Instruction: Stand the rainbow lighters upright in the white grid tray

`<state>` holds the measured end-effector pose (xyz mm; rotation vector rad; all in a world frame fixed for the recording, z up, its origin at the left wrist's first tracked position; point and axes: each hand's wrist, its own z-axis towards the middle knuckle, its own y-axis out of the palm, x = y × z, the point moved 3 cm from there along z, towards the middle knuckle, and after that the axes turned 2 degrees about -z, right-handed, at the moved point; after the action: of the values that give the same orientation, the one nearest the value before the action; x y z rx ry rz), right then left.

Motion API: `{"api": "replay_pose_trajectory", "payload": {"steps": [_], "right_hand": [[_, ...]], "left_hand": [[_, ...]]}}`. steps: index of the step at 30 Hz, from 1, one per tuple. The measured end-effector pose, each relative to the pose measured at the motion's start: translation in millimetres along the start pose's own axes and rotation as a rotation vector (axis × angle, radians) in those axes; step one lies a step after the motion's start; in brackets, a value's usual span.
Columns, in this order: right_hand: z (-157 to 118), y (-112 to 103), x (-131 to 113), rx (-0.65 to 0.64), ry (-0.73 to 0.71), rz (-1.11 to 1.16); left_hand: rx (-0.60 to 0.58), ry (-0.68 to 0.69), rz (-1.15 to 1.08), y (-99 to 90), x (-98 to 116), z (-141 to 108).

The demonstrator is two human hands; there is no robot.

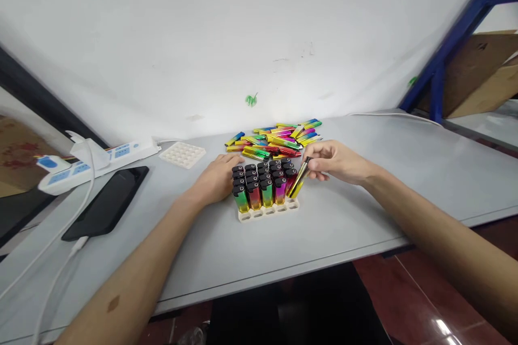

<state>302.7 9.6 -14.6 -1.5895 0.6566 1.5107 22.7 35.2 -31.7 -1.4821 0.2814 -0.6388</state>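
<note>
A cream tray [269,212] with holes stands on the grey table, holding several upright shiny lighters [266,194] with black tops. The front row of holes is bare. My right hand [334,161] pinches a yellow metallic lighter [298,179] near its upper end; it leans, its lower end by the tray's right side. My left hand [220,178] rests at the tray's left side beside the lighters, its fingertips partly hidden behind them; what they hold, if anything, cannot be seen. Behind the tray lies a loose pile of colourful lighters [279,137].
A second cream tray [183,155] lies flat at the back left. Further left are a white power strip [101,161], a black phone [107,202] and white cables. The wall rises behind the table, whose front edge is near me. Cardboard boxes [477,73] stand at the right.
</note>
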Motion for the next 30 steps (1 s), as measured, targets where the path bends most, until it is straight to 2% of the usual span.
{"api": "replay_pose_trajectory", "payload": {"steps": [3, 8, 20, 30], "right_hand": [[0.4, 6.2, 0.1, -0.060, 0.033, -0.059], [1.6, 12.3, -0.2, -0.074, 0.008, -0.064], [2.8, 12.1, 3.2, 0.034, -0.086, -0.141], [6.0, 25.7, 12.7, -0.057, 0.003, -0.041]], "left_hand": [[-0.008, -0.001, 0.007, -0.7, 1.2, 0.6], [-0.013, -0.024, 0.020, -2.0, 2.9, 0.5], [0.005, 0.010, 0.031, -1.0, -0.4, 0.6], [0.022, 0.034, 0.043, 2.7, -5.0, 1.9]]}}
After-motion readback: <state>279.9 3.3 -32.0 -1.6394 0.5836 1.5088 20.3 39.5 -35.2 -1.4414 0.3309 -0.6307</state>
